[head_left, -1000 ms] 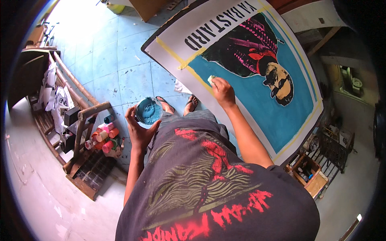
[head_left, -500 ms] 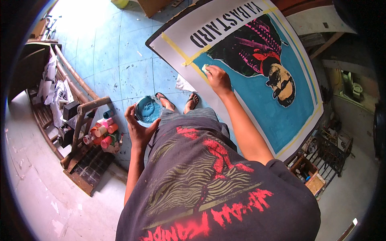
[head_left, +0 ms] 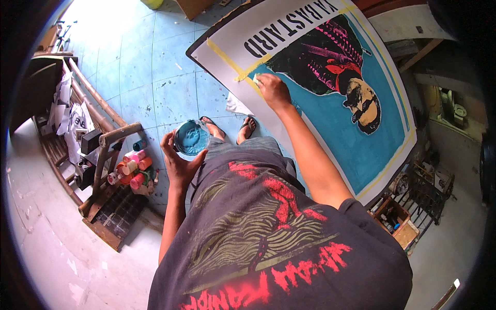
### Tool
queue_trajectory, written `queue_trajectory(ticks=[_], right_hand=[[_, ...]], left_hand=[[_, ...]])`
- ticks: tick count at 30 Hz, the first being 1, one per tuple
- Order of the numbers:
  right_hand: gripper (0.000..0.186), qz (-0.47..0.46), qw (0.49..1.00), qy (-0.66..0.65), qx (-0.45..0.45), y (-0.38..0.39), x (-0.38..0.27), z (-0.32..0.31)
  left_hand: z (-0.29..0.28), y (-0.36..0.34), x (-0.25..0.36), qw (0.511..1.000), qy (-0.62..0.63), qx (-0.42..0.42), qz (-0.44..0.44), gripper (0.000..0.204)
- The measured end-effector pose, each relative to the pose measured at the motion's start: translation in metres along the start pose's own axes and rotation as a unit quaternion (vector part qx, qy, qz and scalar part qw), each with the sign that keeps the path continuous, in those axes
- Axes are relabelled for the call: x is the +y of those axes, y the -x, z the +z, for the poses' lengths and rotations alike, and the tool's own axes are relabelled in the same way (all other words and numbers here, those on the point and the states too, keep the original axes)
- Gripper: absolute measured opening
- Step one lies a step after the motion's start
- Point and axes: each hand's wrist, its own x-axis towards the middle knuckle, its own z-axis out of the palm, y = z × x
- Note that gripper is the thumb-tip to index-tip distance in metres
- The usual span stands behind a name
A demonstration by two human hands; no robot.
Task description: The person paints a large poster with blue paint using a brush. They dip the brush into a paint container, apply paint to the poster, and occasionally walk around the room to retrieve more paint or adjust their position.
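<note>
My left hand (head_left: pixel 179 164) is curled around a round clear tub (head_left: pixel 177 135) of blue paint (head_left: pixel 192 139), held over the floor in front of my waist. My right hand (head_left: pixel 275 93) pinches a small pale piece, apparently sponge (head_left: pixel 256 79), at the board's near left side. It is beside the corner where strips of yellow tape (head_left: pixel 223 55) meet. The large white board (head_left: pixel 227 37) bears black stencilled letters and a figure in black, pink, red and cream. Around the figure lies a blue painted ground (head_left: pixel 356 160). My fingers partly hide the sponge and the spot under it.
A bamboo bench (head_left: pixel 98 114) with papers stands at the left, paint bottles (head_left: pixel 135 168) clustered by its end. White paper (head_left: pixel 236 105) lies on the blue tiled floor (head_left: pixel 139 77). A wooden crate (head_left: pixel 393 223) is at the lower right, a cardboard box (head_left: pixel 195 6) at the top.
My right hand with the sponge has shifted left and slightly up, off the blue edge toward the tape corner. The left hand and tub have barely moved.
</note>
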Motion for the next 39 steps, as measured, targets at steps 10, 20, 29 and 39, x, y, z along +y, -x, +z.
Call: queue_trajectory(ticks=[10, 20, 29, 39], right_hand=[[0.016, 0.007, 1.000, 0.021, -0.013, -0.011, 0.000, 0.006], [0.016, 0.010, 0.998, 0.019, -0.062, -0.004, 0.009, 0.003], [0.018, -0.002, 1.000, 0.006, 0.014, 0.027, 0.011, -0.012], [0.018, 0.027, 0.999, 0.025, -0.022, 0.051, 0.007, -0.023]], left_hand=[[-0.001, 0.003, -0.006, 1.000, 0.006, 0.010, 0.002, 0.104], [-0.001, 0.002, -0.006, 1.000, 0.021, 0.001, -0.020, 0.103], [-0.003, -0.003, -0.002, 1.000, 0.015, -0.008, -0.016, 0.103], [-0.001, -0.001, -0.002, 0.999, 0.022, -0.012, -0.020, 0.104]])
